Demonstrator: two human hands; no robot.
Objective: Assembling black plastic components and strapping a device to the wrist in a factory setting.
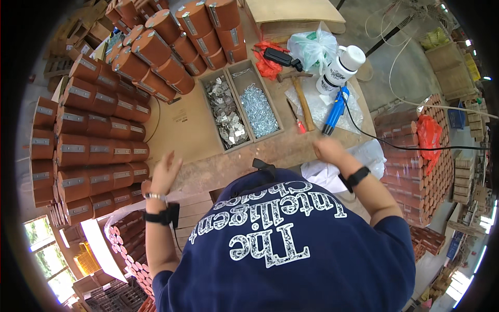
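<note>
My left hand [165,174] is over the near left edge of the bench, fingers apart and holding nothing visible. Beside it rise stacks of reddish-brown cylinders [104,151] with metal strips on their sides. My right hand [330,150] is curled closed at the bench's near edge; whatever its fingers may hold is hidden. Just beyond it lies a blue corded electric screwdriver [337,110]. A hammer [304,101] and a red-handled screwdriver [301,126] lie to its left. Between my hands, farther off, a two-part wooden box holds flat metal pieces [226,112] and silvery screws [259,110].
More brown cylinders [197,26] are stacked at the far left. A white jug [340,67], a tied plastic bag [314,48] and a black device on red plastic [278,57] stand at the back right. The screwdriver's black cord [405,148] runs right. Wrapped cylinders [410,171] stand beyond.
</note>
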